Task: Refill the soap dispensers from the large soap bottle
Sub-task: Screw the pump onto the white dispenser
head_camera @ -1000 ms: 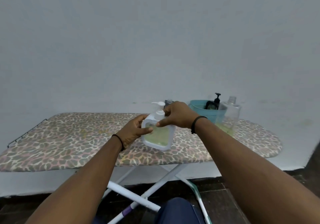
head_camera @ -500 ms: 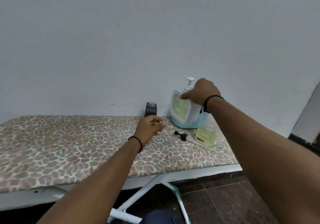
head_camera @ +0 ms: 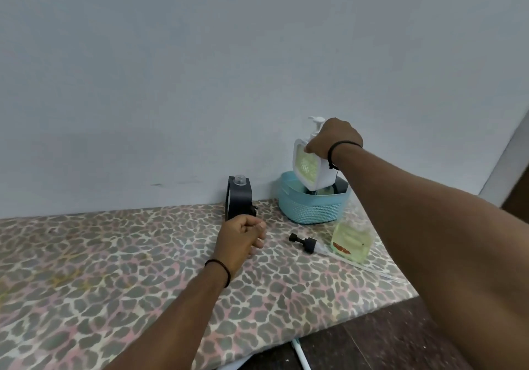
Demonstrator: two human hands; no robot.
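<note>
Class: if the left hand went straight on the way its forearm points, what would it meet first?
Probably the black dispenser standing just beyond the left hand by the wall; depth is hard to judge.

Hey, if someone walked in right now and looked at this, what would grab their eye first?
Probably the right hand gripping a white dispenser of yellow-green soap, tilted, its bottom down in the blue basket by the wall. Next, the leopard-print board under everything. On it, the left hand sits curled and empty in front of a black dispenser with no pump, and a loose black pump lies beside a clear bottle.
</note>
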